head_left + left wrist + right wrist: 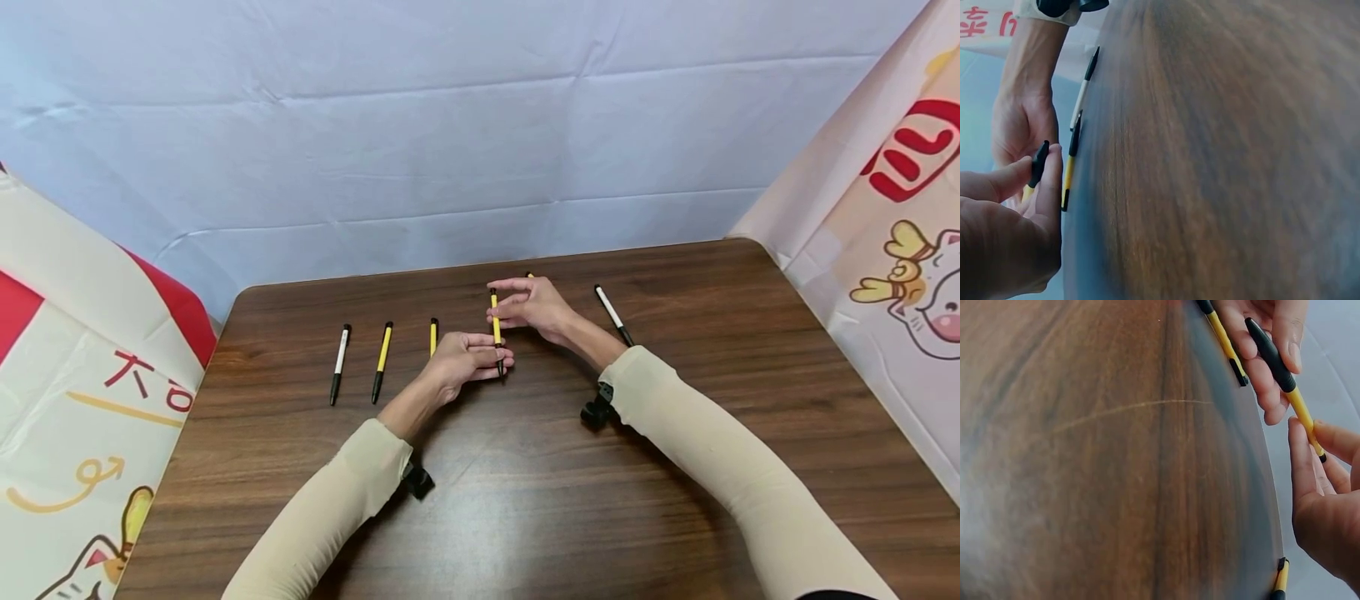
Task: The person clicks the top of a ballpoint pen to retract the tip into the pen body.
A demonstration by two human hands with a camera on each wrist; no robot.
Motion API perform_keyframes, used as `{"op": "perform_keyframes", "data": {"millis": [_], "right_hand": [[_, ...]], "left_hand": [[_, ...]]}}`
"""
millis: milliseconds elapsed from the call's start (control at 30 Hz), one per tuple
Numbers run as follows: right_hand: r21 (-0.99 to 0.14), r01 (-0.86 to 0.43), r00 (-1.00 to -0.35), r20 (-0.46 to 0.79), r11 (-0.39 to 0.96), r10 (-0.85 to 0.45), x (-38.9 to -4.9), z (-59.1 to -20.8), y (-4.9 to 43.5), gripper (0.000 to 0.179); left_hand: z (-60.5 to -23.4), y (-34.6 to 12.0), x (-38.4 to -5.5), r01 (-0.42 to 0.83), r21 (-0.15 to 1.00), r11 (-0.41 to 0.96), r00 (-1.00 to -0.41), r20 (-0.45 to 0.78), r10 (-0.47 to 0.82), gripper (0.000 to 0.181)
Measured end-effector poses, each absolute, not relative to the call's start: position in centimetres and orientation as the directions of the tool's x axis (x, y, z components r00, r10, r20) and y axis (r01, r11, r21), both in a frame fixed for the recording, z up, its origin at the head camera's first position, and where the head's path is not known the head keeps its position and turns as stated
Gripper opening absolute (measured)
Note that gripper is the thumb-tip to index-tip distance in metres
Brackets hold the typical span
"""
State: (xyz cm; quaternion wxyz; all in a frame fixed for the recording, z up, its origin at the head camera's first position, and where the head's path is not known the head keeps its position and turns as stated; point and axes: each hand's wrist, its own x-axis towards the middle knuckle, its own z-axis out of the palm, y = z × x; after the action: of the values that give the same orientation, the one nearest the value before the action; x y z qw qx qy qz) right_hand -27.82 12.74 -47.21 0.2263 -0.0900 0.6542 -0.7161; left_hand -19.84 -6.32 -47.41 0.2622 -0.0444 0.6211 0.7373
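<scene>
Both of my hands hold one yellow pen (496, 321) with a black grip, raised over the table. At its black tip end, the left hand (461, 362) pinches it between thumb and fingers. The right hand (536, 308) holds the far yellow end with its fingertips. In the right wrist view the pen (1300, 407) slants between the left hand (1274, 337) and the right hand (1329, 519). Only the black end shows well in the left wrist view. Close by the left hand lies another yellow pen (433, 335), its lower part hidden behind that hand.
A white pen (341, 360) and a yellow pen (383, 358) lie left on the brown wooden table (510, 500). Beyond the right hand shows the end of a yellow pen (530, 274). Another white pen (611, 310) lies by the right forearm. Cloth (450, 150) hangs behind.
</scene>
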Motion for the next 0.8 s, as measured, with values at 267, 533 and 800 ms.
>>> {"op": "perform_keyframes", "data": {"millis": [267,533,800], "right_hand": [[-0.982,0.19,-0.879,-0.173,0.006,-0.444,-27.7,-47.5,12.0,0.058],[-0.986,0.16,-0.879,-0.166,0.052,-0.447,-27.5,-48.1,11.4,0.057],[-0.987,0.143,-0.889,-0.161,0.074,-0.429,-27.2,-48.5,10.7,0.056]], "left_hand": [[-47.0,-7.0,-19.5,-0.426,0.905,0.008,-0.861,-0.408,0.304,0.03],[-46.8,-7.7,-19.1,-0.386,0.916,0.109,-0.876,-0.401,0.269,0.028],[-46.8,-8.4,-18.5,-0.315,0.926,0.207,-0.907,-0.358,0.222,0.028]]}}
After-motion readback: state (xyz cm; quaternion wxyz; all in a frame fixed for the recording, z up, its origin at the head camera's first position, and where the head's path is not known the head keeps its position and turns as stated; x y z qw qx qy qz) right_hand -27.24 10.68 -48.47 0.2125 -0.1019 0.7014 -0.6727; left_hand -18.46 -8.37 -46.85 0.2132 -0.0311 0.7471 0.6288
